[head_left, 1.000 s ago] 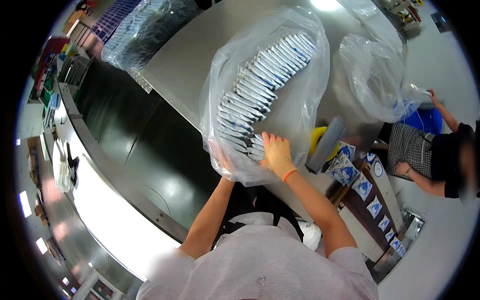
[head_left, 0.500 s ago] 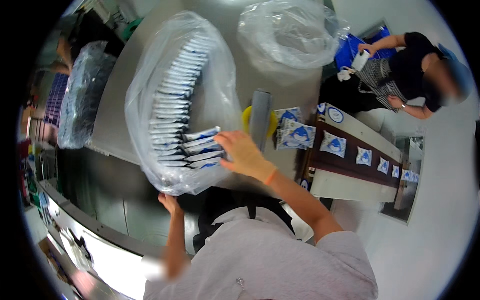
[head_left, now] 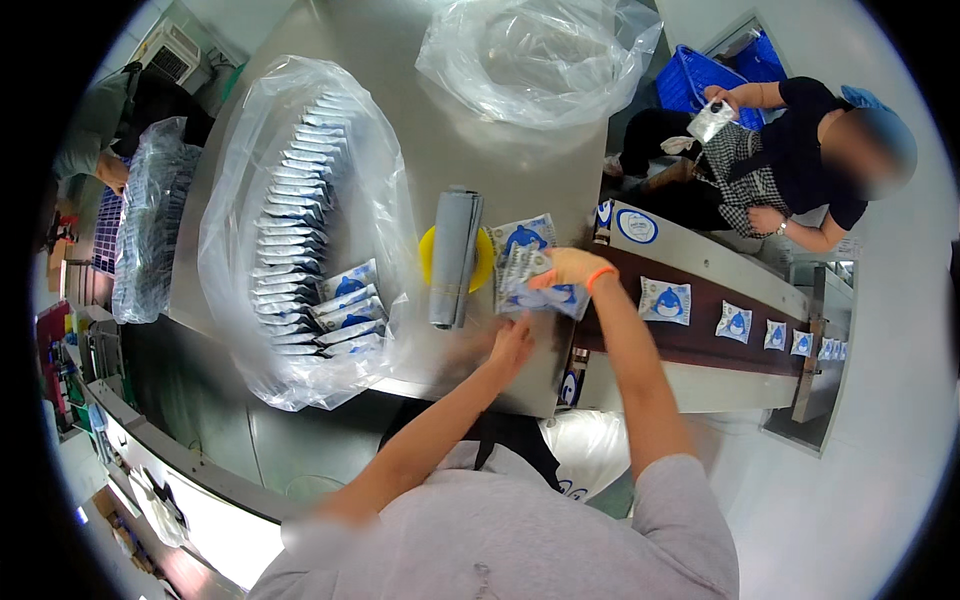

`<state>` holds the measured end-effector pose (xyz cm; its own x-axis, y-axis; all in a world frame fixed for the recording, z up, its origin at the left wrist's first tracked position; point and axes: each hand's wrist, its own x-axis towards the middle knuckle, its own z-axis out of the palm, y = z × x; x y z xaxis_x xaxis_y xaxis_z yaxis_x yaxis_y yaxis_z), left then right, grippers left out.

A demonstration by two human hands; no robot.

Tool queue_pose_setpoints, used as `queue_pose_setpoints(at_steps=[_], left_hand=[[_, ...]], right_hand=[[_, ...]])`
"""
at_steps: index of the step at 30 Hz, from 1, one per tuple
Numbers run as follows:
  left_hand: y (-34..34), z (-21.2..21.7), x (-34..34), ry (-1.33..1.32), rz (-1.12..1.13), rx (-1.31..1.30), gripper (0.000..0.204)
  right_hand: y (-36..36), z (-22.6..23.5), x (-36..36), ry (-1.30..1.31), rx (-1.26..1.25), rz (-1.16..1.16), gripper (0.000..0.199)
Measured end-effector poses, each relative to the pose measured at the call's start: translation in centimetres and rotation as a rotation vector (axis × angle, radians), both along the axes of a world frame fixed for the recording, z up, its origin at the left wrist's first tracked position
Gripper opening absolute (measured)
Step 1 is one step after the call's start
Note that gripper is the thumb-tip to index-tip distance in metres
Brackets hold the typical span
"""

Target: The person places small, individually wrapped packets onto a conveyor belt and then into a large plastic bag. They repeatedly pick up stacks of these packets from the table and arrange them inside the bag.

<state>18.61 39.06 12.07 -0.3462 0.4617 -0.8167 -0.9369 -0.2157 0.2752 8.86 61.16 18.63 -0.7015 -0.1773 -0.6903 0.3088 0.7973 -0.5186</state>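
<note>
My right hand [head_left: 574, 270] is closed on a small white packet [head_left: 524, 270] with a blue print, held over other packets at the table's right end. My left hand [head_left: 512, 345] is just below these packets, its fingertips at their lower edge and holding nothing that shows. To the left lies a large clear plastic bag [head_left: 385, 200], with a long curved row of packets [head_left: 292, 225] standing on edge inside it. A few packets [head_left: 350, 310] lean beside the row's near end, inside the bag.
A grey roll [head_left: 456, 260] lies across a yellow ring [head_left: 482, 262] on the metal table [head_left: 400, 80]. A conveyor belt [head_left: 690, 335] carries several packets. Another clear bag [head_left: 540, 70] lies at the back. A co-worker [head_left: 800, 150] sits at right near a blue crate [head_left: 695, 85]; a filled bag [head_left: 150, 220] stands at far left.
My right hand has moved right from the bag to the packets by the belt and grips one. My left hand has left the bag's near edge and come right. Several packets stay in the bag.
</note>
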Motion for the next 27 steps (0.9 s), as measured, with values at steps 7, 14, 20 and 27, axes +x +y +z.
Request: queue_pose_setpoints(at_steps=[7,14,20,27], left_hand=[[-3.2,2.8,0.2,0.040,0.215,0.378,0.065],[-12.0,8.2,-1.2,0.556,-0.993,-0.011,0.038],[-18.9,13.8,-12.1,1.242,-0.451,-0.795,0.015],[-28.6,-3.8,-23.2,1.492,-1.153,-1.122,0.041]], right_hand=[[-7.6,-2.5,10.0,0.163,-0.297,-0.505,0.101],[-14.3,8.5,14.8,0.158,0.007,-0.636,0.100],[-17.7,2.5,18.4,0.426,0.555,-0.183,0.101],[-18.5,8.7,13.8,0.010,-0.670,-0.744,0.091]])
